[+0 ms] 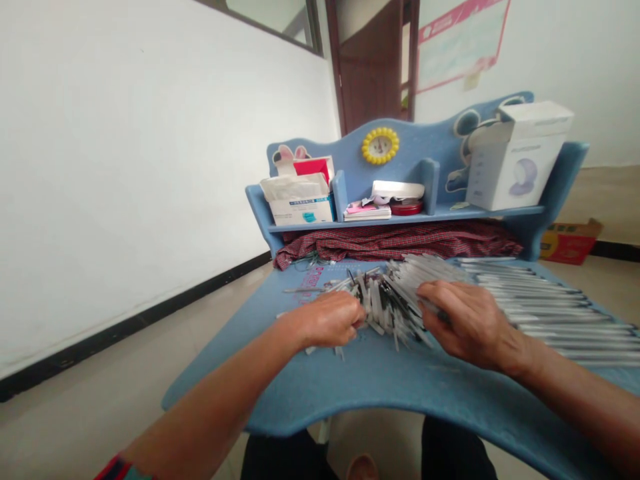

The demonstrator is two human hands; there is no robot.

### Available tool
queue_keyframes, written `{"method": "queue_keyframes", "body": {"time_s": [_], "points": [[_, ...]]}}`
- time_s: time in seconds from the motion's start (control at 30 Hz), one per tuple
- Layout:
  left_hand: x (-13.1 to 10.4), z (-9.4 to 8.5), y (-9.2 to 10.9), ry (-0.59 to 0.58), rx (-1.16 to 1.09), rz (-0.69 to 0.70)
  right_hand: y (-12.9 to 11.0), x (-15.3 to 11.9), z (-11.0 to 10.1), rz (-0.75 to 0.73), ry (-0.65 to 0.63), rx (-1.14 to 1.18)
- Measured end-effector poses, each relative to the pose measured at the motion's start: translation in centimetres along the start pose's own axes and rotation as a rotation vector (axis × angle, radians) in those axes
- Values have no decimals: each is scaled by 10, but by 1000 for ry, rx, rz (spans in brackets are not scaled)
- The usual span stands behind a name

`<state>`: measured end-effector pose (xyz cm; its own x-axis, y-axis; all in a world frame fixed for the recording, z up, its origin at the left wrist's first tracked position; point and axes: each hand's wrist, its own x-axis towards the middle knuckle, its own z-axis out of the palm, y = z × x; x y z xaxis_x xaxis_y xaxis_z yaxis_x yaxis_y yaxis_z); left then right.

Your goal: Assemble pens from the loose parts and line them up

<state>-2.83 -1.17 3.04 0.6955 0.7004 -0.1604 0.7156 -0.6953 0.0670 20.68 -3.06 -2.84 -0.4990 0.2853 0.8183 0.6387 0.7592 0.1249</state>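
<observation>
A loose heap of thin clear and dark pen parts (380,303) lies mid-table, somewhat blurred. At its left edge is my left hand (333,319), fingers curled closed; whatever they may hold is hidden. My right hand (465,320) is closed at the heap's right side, with a dark slim pen (441,315) partly visible between thumb and fingers. Translucent sticks (425,268) fan out just beyond that hand. Many clear-barrelled pens (545,307) lie side by side in a long row to the right.
The blue table (280,393) has a curved front edge. Its back shelf (310,227) bears a mask box (303,207), a red round tin (406,207) and a tall white carton (517,160). Folded checked cloth (390,241) lies beneath. A white wall (125,133) stands left.
</observation>
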Motion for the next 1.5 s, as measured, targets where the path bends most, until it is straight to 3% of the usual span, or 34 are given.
{"method": "queue_keyframes", "body": {"time_s": [0.13,0.23,0.37,0.47,0.6,0.8,1.23,1.5], "points": [[-9,18,0,-44,80,-46,-6,5,-4,157,32,142],[-9,26,-5,-19,11,-44,-10,8,-7,258,40,232],[-4,24,-16,216,-425,-76,-10,9,-9,470,40,464],[2,19,-19,408,-831,-224,-10,10,-11,596,39,628],[13,16,-17,564,-1369,-375,-13,10,-14,454,48,511],[26,22,-16,568,-1653,-390,-19,11,-14,255,24,380],[30,36,-10,493,-1795,-356,-18,8,-5,200,-21,412],[24,47,-10,301,-1881,-265,-22,11,-10,264,-14,435]]}}
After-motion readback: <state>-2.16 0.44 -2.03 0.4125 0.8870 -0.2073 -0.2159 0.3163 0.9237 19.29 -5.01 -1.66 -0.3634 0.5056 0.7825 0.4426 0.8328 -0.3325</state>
